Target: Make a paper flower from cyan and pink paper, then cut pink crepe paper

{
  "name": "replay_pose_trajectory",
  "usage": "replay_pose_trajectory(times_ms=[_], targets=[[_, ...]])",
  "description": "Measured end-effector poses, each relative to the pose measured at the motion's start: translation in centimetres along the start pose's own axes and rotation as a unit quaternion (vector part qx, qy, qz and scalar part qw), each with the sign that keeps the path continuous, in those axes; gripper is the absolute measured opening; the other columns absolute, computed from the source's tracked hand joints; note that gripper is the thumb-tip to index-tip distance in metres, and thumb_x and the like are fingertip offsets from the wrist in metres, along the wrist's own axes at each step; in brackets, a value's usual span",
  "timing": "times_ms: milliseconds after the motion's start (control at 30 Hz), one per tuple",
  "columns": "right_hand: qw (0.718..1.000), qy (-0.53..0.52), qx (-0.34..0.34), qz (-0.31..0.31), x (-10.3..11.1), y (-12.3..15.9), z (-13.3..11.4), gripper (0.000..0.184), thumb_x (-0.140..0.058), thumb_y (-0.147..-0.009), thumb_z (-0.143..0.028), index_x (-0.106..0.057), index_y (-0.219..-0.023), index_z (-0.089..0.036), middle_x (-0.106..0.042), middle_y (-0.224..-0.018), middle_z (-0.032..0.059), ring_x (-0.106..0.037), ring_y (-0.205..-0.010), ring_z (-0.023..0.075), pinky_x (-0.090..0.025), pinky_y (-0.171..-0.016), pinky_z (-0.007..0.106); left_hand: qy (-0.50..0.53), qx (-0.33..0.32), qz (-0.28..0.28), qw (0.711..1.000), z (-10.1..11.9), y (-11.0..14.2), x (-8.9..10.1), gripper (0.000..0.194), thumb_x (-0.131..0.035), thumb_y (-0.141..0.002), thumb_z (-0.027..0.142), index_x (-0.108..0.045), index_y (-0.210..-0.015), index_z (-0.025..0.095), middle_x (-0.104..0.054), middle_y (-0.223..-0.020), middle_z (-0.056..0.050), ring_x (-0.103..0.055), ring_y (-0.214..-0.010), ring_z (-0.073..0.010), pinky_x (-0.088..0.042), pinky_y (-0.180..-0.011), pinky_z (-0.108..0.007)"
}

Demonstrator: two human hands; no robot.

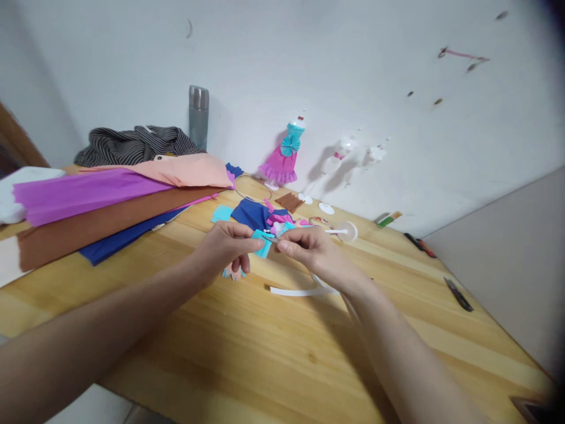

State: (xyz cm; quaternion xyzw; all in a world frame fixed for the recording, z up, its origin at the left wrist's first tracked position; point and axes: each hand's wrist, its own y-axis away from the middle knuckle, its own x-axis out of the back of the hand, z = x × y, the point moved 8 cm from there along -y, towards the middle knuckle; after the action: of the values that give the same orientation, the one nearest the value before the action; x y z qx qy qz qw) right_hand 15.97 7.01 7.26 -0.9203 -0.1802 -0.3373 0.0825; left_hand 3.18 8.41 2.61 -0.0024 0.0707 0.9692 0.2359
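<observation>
Over the wooden table [247,347], my left hand [227,244] and my right hand [309,247] meet, both pinched on a small piece of turquoise crepe paper [263,242]. A thin white stick with a round base [346,231] pokes out past my right fingers. Just behind my hands lies a heap of blue, pink and turquoise paper scraps [265,215]. A white paper strip [304,290] curls on the table under my right wrist.
Sheets of purple, peach, brown and blue crepe paper [101,206] are stacked at the left. Striped cloth [132,144] and a grey flask [198,115] stand behind. A pink-and-turquoise paper dress figure [285,156] and white figures [348,156] lean on the wall. A dark tool [459,294] lies at the right.
</observation>
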Motion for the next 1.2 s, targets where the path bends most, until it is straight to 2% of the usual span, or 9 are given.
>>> replay_pose_trajectory(times_ms=[233,733,933,1067,1200], targets=[[1.0,-0.012,-0.004,0.001,-0.05,0.04,0.21,0.038,-0.052,-0.082,-0.048,-0.052,-0.06,-0.017,-0.033,-0.056,-0.0048,-0.027,-0.052,0.0087,-0.02,-0.051,0.027,-0.001,0.003,-0.008,1.0,-0.21,0.04,-0.07,0.028,-0.065,-0.072,0.035,-0.055,-0.055,0.014,-0.058,-0.039,0.0,-0.044,-0.03,-0.0062,-0.025,-0.031,-0.015],[0.999,-0.034,-0.026,-0.012,-0.11,0.04,0.52,0.039,-0.054,-0.079,-0.05,-0.052,-0.059,-0.017,-0.036,-0.058,-0.003,-0.029,-0.055,0.0099,-0.022,-0.052,0.027,0.03,0.01,-0.026,0.999,-0.5,-0.05,-0.32,0.027,-0.067,-0.072,0.034,-0.057,-0.058,0.014,-0.058,-0.039,-0.001,-0.043,-0.03,-0.0057,-0.025,-0.032,-0.015],[0.997,-0.055,-0.043,-0.024,-0.19,0.27,0.35,0.04,-0.054,-0.077,-0.053,-0.055,-0.061,-0.017,-0.032,-0.055,-0.0047,-0.024,-0.052,0.0091,-0.019,-0.051,0.028,0.023,0.008,-0.033,0.999,-0.18,-0.01,-0.42,0.025,-0.067,-0.072,0.034,-0.059,-0.059,0.014,-0.058,-0.04,-0.001,-0.042,-0.031,-0.0053,-0.024,-0.033,-0.015],[0.997,-0.058,-0.039,-0.034,-0.3,0.32,0.09,0.039,-0.054,-0.077,-0.052,-0.06,-0.067,-0.015,-0.032,-0.055,-0.0047,-0.025,-0.053,0.0095,-0.02,-0.052,0.028,0.015,0.002,-0.039,0.999,-0.11,-0.06,-0.49,0.024,-0.067,-0.072,0.034,-0.062,-0.06,0.014,-0.058,-0.04,-0.001,-0.042,-0.031,-0.0054,-0.025,-0.034,-0.016],[0.998,-0.046,-0.021,-0.031,-0.35,0.24,-0.11,0.039,-0.052,-0.078,-0.051,-0.057,-0.064,-0.015,-0.036,-0.059,-0.0027,-0.029,-0.056,0.0102,-0.022,-0.054,0.028,-0.001,-0.002,-0.038,0.999,-0.07,0.05,-0.5,0.025,-0.066,-0.071,0.033,-0.059,-0.057,0.014,-0.058,-0.04,0.0,-0.042,-0.031,-0.0053,-0.024,-0.034,-0.016]])
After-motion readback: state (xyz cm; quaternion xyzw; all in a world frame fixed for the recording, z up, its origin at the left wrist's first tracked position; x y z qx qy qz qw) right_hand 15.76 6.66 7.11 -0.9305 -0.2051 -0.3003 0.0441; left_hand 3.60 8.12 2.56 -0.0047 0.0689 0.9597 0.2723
